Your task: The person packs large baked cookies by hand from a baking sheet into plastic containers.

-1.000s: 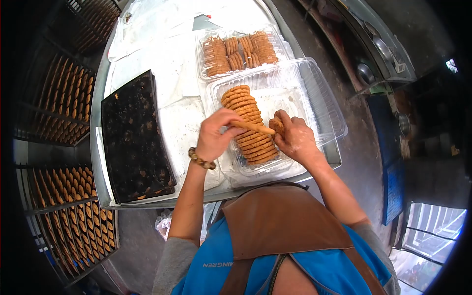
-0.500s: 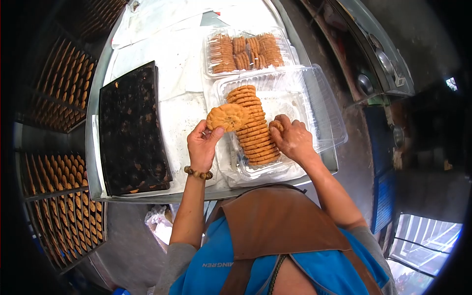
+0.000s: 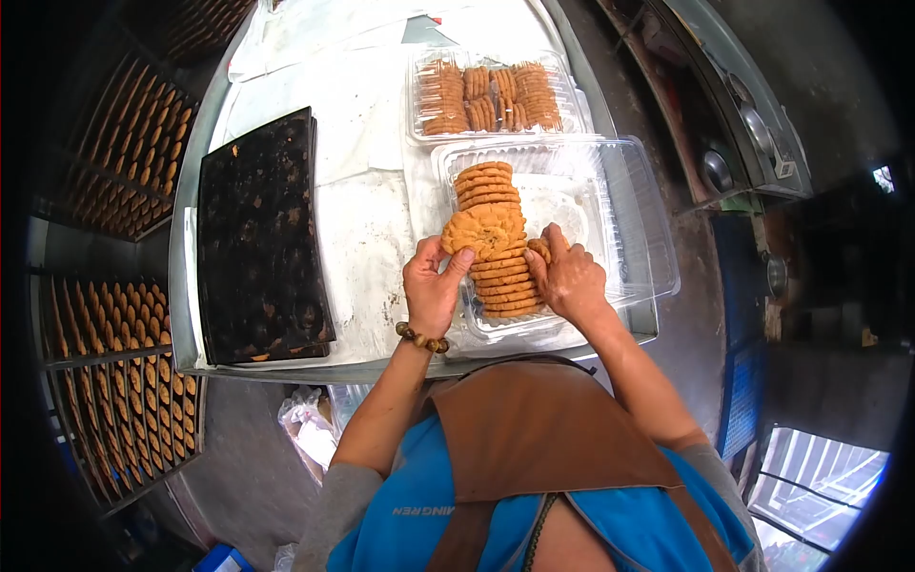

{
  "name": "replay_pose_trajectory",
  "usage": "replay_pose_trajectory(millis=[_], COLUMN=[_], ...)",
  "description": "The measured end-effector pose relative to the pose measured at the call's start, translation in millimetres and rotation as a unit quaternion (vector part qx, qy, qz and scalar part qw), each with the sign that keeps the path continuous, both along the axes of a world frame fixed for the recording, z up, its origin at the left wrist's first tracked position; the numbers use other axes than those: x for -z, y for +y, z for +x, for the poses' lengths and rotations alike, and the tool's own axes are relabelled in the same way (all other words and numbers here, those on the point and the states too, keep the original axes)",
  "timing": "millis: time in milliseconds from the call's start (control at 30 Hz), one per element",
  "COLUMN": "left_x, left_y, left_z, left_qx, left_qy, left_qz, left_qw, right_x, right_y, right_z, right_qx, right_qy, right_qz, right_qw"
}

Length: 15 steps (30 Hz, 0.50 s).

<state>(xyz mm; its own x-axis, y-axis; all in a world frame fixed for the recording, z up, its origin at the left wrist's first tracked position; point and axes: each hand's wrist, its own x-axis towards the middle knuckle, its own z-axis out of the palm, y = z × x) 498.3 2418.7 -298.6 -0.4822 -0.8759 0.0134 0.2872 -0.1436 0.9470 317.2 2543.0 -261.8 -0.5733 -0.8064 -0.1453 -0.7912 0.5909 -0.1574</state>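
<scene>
My left hand (image 3: 435,281), with a beaded bracelet at the wrist, pinches a round golden cookie (image 3: 477,232) by its near edge. That cookie is over a long row of cookies (image 3: 507,286) and hides part of it. The row lies along the left side of an open clear plastic box (image 3: 572,181). Inside the box, just right of the row, my right hand (image 3: 574,276) has its fingers closed around another cookie (image 3: 541,248), which is mostly covered by the fingers.
Beyond the open box stands a clear box (image 3: 579,112) packed with cookies. The transparent lid (image 3: 653,219) extends to the right. A stack of dark baking trays (image 3: 257,238) lies at left on the paper-covered table (image 3: 367,219). Racks of cookies (image 3: 133,334) stand farther left.
My left hand has moved right with its cookie, bringing it over the row. My right hand stays beside the row, still holding its cookie. The view has shifted slightly.
</scene>
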Motion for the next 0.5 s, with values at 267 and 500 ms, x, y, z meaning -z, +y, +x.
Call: replay_pose_trajectory(millis=[267, 500], left_x=[-12.4, -7.1], left_y=[1.8, 12.0], left_z=[1.0, -6.8], left_qx=[-0.014, -0.133], left_qy=[0.005, -0.144], left_qz=[0.035, -0.187], left_qw=[0.999, 0.963], right_x=[-30.2, -33.7], right_y=[16.5, 25.3], right_z=[-13.8, -29.6], right_qx=[-0.054, -0.122], right_qy=[-0.093, -0.13], right_qz=[0.027, -0.002], right_qw=[0.994, 0.984])
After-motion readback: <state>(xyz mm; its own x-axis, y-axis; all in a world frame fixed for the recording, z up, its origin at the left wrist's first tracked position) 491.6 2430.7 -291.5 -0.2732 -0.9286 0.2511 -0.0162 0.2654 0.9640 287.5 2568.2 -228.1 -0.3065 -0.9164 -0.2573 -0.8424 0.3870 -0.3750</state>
